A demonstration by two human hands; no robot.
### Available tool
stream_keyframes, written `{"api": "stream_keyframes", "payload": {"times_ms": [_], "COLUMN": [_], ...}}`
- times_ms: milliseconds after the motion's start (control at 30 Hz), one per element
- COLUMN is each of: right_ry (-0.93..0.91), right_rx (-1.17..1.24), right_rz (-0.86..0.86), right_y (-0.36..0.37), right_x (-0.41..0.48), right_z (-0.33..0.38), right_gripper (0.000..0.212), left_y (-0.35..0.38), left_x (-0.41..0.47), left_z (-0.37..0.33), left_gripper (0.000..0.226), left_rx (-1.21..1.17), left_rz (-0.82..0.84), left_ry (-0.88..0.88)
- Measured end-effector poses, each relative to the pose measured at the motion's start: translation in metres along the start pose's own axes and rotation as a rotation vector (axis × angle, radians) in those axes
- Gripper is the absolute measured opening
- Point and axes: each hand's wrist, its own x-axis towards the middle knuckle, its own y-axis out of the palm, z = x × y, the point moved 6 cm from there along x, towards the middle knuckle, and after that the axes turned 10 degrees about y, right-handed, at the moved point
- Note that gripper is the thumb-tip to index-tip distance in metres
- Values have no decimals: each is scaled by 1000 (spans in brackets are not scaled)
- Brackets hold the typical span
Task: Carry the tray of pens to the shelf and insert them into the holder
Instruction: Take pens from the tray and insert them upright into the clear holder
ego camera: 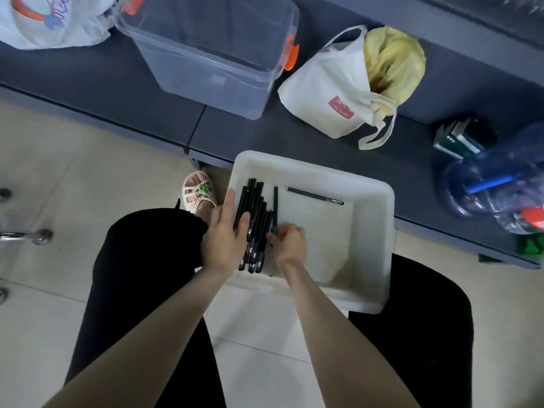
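Straight-fingered left hand (223, 237) presses black plastic pens (256, 213) in white rectangular plastic tray (368, 231); right hand (290, 242) pinches one pen (275, 207).

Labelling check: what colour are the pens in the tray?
Black pens in the white tray; head view shows it best.

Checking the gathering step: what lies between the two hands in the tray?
Head view: the bundle of black pens lies between the left hand and the right hand, which pinches a single pen beside it.

Soft, even indoor light is seen, shadows are faint, edges are bowed by wide-angle distortion, and corners are slightly blurred.
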Motion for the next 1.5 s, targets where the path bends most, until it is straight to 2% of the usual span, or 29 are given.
{"api": "stream_keyframes", "payload": {"times_ms": [167, 233, 367, 533, 600, 700, 800, 933, 1000, 1167, 1267, 1367, 1500], "right_ry": [-1, -4, -10, -162, -212, -275, -348, -500, -569, -727, -764, -778, -791], "right_rx": [-105, -68, 246, 585, 677, 776, 918, 885, 839, 712, 680, 605, 533], "right_rz": [38, 67, 67, 59, 53, -21, -120, -296, -404, -741, -886, -976, -1016], "right_y": [2, -6, -45, -133, -172, -227, -281, -342, -373, -458, -497, -522, -535], "right_x": [4, 2, -4, -25, -38, -55, -69, -83, -88, -109, -115, -111, -98], "right_z": [3, 5, 6, 25, 36, 49, 60, 75, 83, 108, 123, 137, 149], "right_gripper": [22, 21, 5, 10, 6, 3, 13, 22, 23, 26, 25, 19, 18], "left_y": [1, 2, -7, -18, -22, -34, -39, -39, -45, -84, -101, -106, -102], "left_x": [2, 2, 8, 37, 46, 55, 61, 67, 76, 111, 133, 158, 181], "left_z": [1, 1, -13, -72, -104, -152, -197, -253, -278, -309, -315, -311, -302], "left_gripper": [58, 59, 59, 52, 43, 26, 17, 10, 21, 69, 93, 109, 118], "left_rx": [6, -7, 119, -76, -124, -172, -316, -477, -487, -356, -274, -227, -281], "left_rz": [11, 30, -25, 87, 141, 123, 127, 153, 84, -309, -454, -496, -449], "left_ry": [-15, -4, 95, 333, 393, 448, 483, 520, 542, 515, 476, 399, 356]}}
